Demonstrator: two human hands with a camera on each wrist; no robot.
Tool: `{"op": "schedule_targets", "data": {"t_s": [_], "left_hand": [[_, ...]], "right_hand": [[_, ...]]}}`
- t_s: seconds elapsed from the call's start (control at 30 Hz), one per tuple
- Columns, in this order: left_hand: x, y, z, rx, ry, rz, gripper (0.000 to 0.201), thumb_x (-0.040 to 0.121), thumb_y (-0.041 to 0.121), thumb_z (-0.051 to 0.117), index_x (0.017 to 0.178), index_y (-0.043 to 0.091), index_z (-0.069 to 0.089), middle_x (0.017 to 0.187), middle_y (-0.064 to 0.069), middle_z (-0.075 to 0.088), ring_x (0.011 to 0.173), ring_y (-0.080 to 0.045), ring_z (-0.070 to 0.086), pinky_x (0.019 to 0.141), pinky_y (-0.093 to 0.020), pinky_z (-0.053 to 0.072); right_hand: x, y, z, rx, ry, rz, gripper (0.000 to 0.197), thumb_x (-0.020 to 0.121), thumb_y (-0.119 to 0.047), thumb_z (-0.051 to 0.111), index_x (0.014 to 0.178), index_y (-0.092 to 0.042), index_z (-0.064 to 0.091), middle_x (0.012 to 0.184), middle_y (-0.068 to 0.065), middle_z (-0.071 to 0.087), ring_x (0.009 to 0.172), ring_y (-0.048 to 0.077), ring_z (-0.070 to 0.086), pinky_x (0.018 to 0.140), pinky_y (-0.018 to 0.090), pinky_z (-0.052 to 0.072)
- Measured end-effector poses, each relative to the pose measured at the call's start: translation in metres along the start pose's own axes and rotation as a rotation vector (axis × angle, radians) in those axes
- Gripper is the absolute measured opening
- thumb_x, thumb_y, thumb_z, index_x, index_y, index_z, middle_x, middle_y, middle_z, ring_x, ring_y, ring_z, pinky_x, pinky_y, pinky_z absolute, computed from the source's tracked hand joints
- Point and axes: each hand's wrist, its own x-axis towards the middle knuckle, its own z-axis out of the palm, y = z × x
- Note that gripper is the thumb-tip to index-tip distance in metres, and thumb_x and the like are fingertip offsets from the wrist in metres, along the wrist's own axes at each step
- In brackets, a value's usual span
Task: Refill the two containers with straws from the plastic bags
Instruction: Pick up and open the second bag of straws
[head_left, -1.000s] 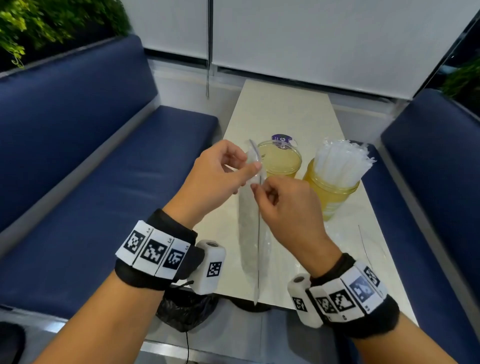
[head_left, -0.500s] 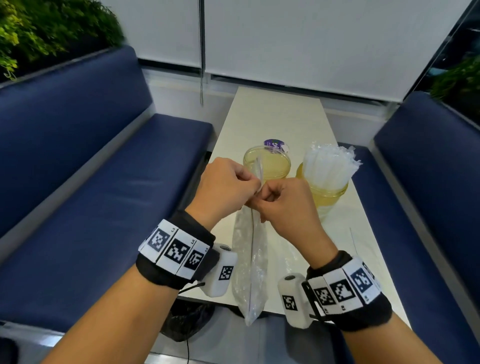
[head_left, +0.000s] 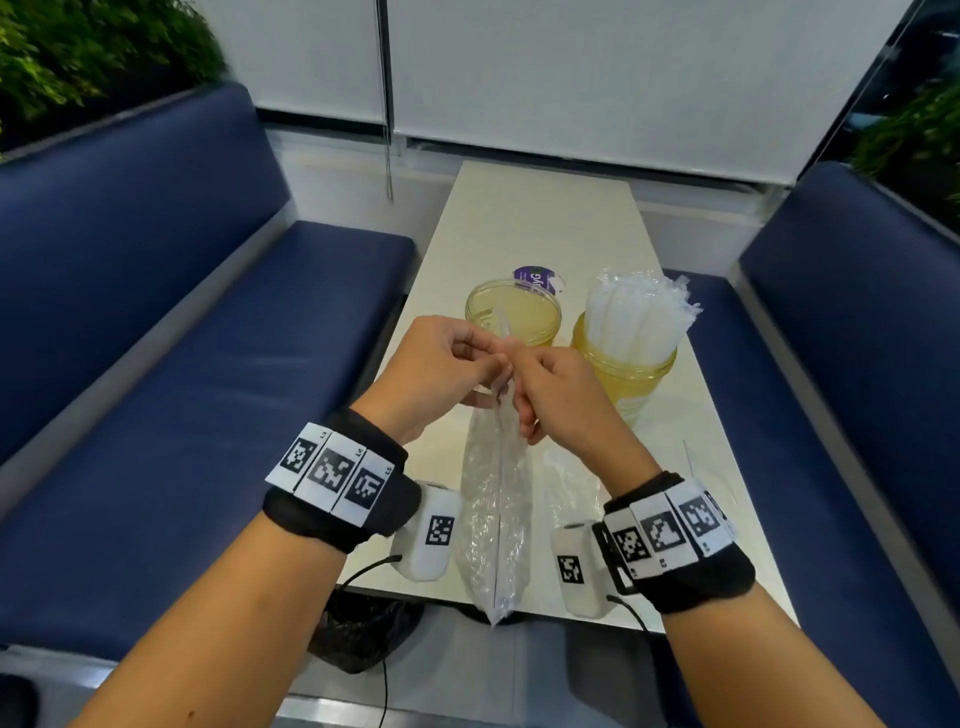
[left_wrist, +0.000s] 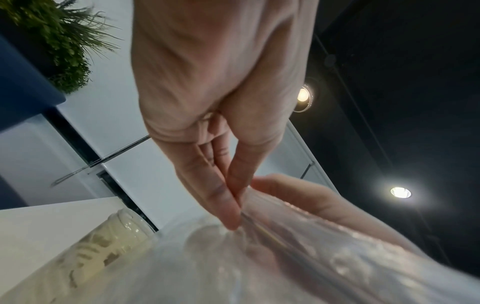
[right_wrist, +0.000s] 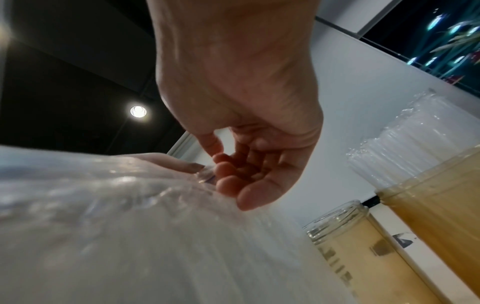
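A long clear plastic bag (head_left: 493, 514) hangs over the table's near edge. My left hand (head_left: 441, 369) and right hand (head_left: 556, 389) both pinch its top, knuckles close together. In the left wrist view the left hand (left_wrist: 233, 205) has thumb and fingers pressed on the bag (left_wrist: 285, 267); in the right wrist view the right hand (right_wrist: 233, 174) curls its fingers onto the bag (right_wrist: 130, 226). Behind the hands stand two amber containers: the left container (head_left: 514, 312) has an open mouth, the right container (head_left: 628, 374) holds a bundle of wrapped white straws (head_left: 639, 317).
The white table (head_left: 545, 218) runs away from me between two blue benches (head_left: 182, 364) (head_left: 857, 364). A purple lid (head_left: 535, 278) lies behind the left container. Another crumpled clear bag (head_left: 571, 478) lies flat near my right wrist. A black bin bag (head_left: 358, 629) sits under the table edge.
Both hands have come closer together and dropped lower on the bag's top, fingers curling tighter; the bag hangs lower over the table edge. The head view has tilted down.
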Motion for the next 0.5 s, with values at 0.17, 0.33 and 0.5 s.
{"op": "schedule_targets", "data": {"t_s": [0.17, 0.33, 0.5], "left_hand": [[0.001, 0.000, 0.007, -0.008, 0.075, -0.007, 0.012, 0.085, -0.002, 0.073, 0.096, 0.002, 0.076, 0.083, -0.019, 0.076, 0.069, -0.020, 0.073, 0.065, -0.028, 0.062], [0.003, -0.002, 0.014, 0.240, 0.171, 0.110, 0.016, 0.083, -0.005, 0.068, 0.083, 0.010, 0.067, 0.067, -0.012, 0.072, 0.057, -0.021, 0.072, 0.066, -0.038, 0.064], [0.006, 0.001, 0.021, 0.379, 0.233, 0.155, 0.025, 0.083, -0.004, 0.065, 0.072, 0.018, 0.070, 0.068, -0.001, 0.070, 0.065, -0.021, 0.071, 0.071, -0.042, 0.063]], "right_hand": [[0.008, 0.002, -0.007, -0.247, -0.025, -0.074, 0.038, 0.104, -0.032, 0.045, 0.073, -0.013, 0.057, 0.056, 0.003, 0.059, 0.047, 0.021, 0.066, 0.057, 0.050, 0.059], [0.009, -0.006, -0.008, -0.603, -0.007, -0.167, 0.043, 0.104, -0.030, 0.039, 0.062, -0.023, 0.040, 0.066, 0.006, 0.061, 0.067, 0.030, 0.071, 0.066, 0.048, 0.055], [0.012, -0.008, -0.007, -0.607, 0.008, -0.113, 0.042, 0.104, -0.031, 0.038, 0.065, -0.020, 0.047, 0.069, 0.010, 0.067, 0.066, 0.029, 0.070, 0.069, 0.048, 0.058]]}}
